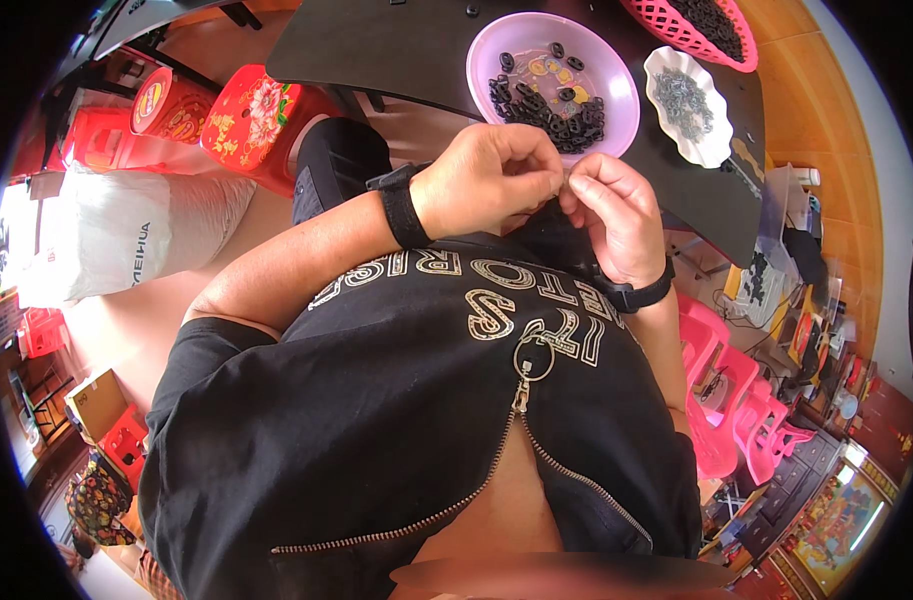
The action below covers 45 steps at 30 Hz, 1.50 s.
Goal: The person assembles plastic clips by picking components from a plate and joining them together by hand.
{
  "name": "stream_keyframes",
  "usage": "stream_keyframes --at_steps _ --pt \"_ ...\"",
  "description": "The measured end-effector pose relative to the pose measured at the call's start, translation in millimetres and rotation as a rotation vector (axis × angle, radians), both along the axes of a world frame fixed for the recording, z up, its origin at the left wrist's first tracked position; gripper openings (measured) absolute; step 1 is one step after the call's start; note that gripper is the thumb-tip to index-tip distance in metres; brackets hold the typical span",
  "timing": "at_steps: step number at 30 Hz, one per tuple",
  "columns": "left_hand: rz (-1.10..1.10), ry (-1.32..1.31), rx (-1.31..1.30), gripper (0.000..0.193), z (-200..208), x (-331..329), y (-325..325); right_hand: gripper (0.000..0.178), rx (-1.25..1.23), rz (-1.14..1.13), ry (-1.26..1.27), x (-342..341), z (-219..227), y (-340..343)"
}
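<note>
My left hand (pixel 488 180) and my right hand (pixel 616 212) meet in front of my chest, fingertips nearly touching. Each is closed in a pinch, thumb against forefinger. Whatever lies between the fingertips is too small and too covered to make out. Just beyond them, on the dark table (pixel 396 50), stands a pale pink round basin (pixel 484 55) with small black oval pieces (pixel 536 105) heaped toward its near side. To its right is a white scalloped dish (pixel 716 145) holding many small shiny, clear or metallic pieces (pixel 684 103).
A pink perforated basket (pixel 666 22) of black pieces sits at the far right of the table. Red stools (pixel 246 125) and a large white sack (pixel 106 235) stand on the left. Pink plastic chairs (pixel 711 400) and a clear plastic box (pixel 776 205) are on the right.
</note>
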<state>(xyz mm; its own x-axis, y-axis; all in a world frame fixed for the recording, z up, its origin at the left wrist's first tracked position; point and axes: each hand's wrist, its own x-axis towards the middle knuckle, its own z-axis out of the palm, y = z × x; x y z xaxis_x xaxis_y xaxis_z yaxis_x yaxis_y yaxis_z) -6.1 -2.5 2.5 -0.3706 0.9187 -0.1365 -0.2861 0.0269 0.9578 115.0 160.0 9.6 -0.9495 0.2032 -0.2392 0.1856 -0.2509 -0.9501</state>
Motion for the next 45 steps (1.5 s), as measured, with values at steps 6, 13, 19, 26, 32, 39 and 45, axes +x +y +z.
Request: stream_keyframes --at_steps 6,13,19,26,32,39,45 --pt "0.059 -0.066 -0.028 0.013 -11.1 -6.9 4.8 0.013 0.239 -0.143 0.179 -5.7 5.7 -17.7" --pt "0.041 -0.175 -0.004 0.015 -12.1 -5.6 2.8 0.011 0.605 -0.110 0.306 -11.4 -0.1 -12.1" --pt "0.073 -0.179 -0.016 0.022 -9.6 -5.8 1.1 0.011 0.802 -0.311 0.379 -22.6 39.7 7.0" --pt "-0.142 -0.098 -0.130 0.025 -9.1 -4.3 -4.3 0.016 1.100 -0.297 0.497 -57.7 67.0 46.9" --pt "-0.153 -0.096 -0.130 0.025 -13.7 -5.6 -5.9 0.015 0.875 -0.339 0.355 -52.7 55.8 55.2" --pt "-0.186 -0.075 -0.180 0.026 -17.8 -6.7 -2.9 0.012 1.046 -0.193 0.265 -60.4 41.0 64.0" --pt "-0.222 -0.002 -0.205 0.024 -21.1 -6.8 -1.9 0.012 1.395 0.080 0.198 -85.7 15.7 62.4"
